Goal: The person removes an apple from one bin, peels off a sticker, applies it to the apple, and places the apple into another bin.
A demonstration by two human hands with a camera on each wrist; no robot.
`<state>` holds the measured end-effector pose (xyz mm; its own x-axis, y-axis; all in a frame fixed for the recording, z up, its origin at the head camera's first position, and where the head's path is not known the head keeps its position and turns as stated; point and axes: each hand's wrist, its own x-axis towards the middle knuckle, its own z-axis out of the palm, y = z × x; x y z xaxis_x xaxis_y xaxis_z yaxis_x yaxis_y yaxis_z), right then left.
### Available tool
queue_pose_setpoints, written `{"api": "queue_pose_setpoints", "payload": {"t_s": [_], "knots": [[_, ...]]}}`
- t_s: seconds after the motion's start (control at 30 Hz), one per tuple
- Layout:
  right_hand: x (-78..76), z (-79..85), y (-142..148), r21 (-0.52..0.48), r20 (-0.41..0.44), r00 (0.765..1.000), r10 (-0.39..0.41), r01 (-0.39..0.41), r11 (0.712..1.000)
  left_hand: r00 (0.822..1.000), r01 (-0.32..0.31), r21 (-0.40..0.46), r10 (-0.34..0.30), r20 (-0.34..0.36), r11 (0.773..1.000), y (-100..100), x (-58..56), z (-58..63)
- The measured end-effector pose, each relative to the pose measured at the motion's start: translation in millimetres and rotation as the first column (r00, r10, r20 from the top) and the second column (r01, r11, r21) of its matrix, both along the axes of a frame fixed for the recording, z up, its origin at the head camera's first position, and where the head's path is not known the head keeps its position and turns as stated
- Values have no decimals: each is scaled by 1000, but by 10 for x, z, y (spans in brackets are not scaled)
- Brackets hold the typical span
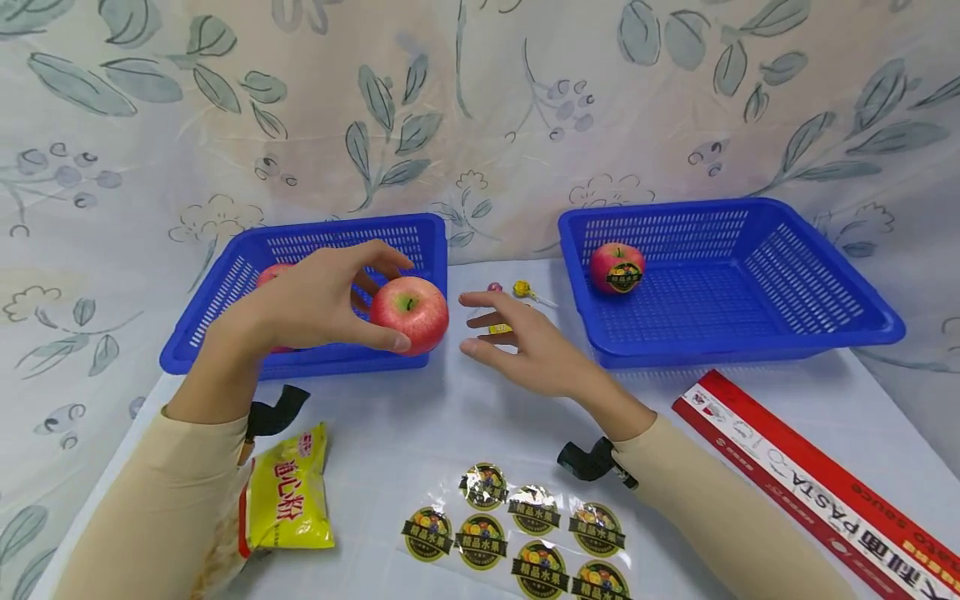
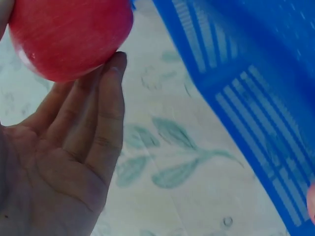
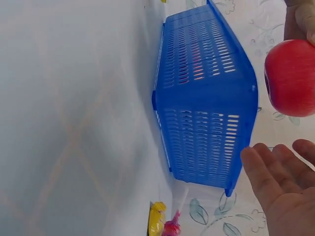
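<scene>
A red apple (image 1: 410, 315) is gripped between the thumb and fingers of my left hand (image 1: 315, 296), raised at the right end of the left blue basket (image 1: 300, 367). In the left wrist view the apple (image 2: 71, 34) fills the upper left, fingers (image 2: 110, 98) curving up against it. My right hand (image 1: 525, 342) holds nothing; its fingers point toward the apple, a short gap away. The right wrist view has the right hand (image 3: 290, 191) below the apple (image 3: 290, 78). Behind my left hand, another apple (image 1: 272, 273) lies partly hidden in the left basket.
In the right blue basket (image 1: 727, 350) sits an apple (image 1: 617, 268) bearing a round black-and-gold sticker. Lollipops (image 1: 522, 289) lie between the baskets. Nearer are a sheet of round stickers (image 1: 482, 540), a yellow food bag (image 1: 288, 500) and a long red pasta box (image 1: 810, 492).
</scene>
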<state>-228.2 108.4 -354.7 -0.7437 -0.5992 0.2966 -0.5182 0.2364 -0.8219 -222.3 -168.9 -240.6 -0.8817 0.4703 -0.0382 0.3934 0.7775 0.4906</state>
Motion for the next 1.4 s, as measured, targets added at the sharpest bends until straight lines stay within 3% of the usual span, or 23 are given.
{"api": "queue_pose_setpoints", "payload": {"t_s": [0.3, 0.43, 0.6, 0.73, 1.0, 1.17, 1.4], "knots": [[249, 52, 218, -82, 40, 999, 26, -23, 996, 985, 175, 150, -171, -36, 973, 303, 176, -189], [342, 59, 329, -86, 38, 999, 12, -9, 996, 978, 207, 195, -197, -70, 959, 419, 219, -320], [416, 68, 566, -61, 36, 999, -26, 28, 998, 963, 244, 249, -204, -176, 937, 624, 274, -488], [434, 53, 711, -5, 18, 1000, -25, 26, 1000, 967, 224, 274, -178, -183, 935, 762, 330, -605], [440, -161, 824, 111, -12, 1000, -8, 9, 994, 986, 152, 186, -136, -98, 971, 936, 388, -900], [424, -309, 838, 187, -63, 998, -3, 15, 982, 991, 122, 119, -113, -78, 985, 1000, 369, -1068], [424, -373, 832, 241, -20, 1000, -12, 17, 970, 990, 134, 91, -130, -52, 987, 1030, 324, -1178]]}}
